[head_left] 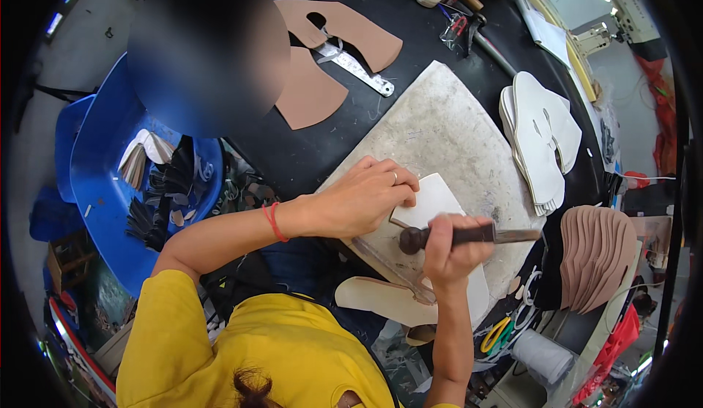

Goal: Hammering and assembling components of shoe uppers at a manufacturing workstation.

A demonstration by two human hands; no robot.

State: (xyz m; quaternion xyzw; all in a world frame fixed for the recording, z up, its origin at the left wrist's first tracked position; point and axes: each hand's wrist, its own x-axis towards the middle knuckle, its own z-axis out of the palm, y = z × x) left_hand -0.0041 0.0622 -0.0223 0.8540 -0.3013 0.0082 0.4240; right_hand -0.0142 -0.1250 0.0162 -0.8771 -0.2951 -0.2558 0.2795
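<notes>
My left hand (373,194) is closed, its fingertips pressed on the edge of a white shoe-upper piece (437,192). The piece lies on a worn, pale work slab (432,115). My right hand (455,253) wraps round a dark-handled tool (472,234) with a rounded knob at its left end and a narrow metal shaft pointing right. The tool is over the white piece; whether it touches it, I cannot tell. A cream curved piece (377,295) lies at the slab's near edge, left of my right wrist.
Brown curved pieces (315,89) and a metal ruler (359,69) lie beyond the slab. On the right are stacked white pieces (542,133), fanned brown pieces (597,258), yellow-handled scissors (496,335) and a thread spool (542,355). A blue bin (102,181) with scraps stands left.
</notes>
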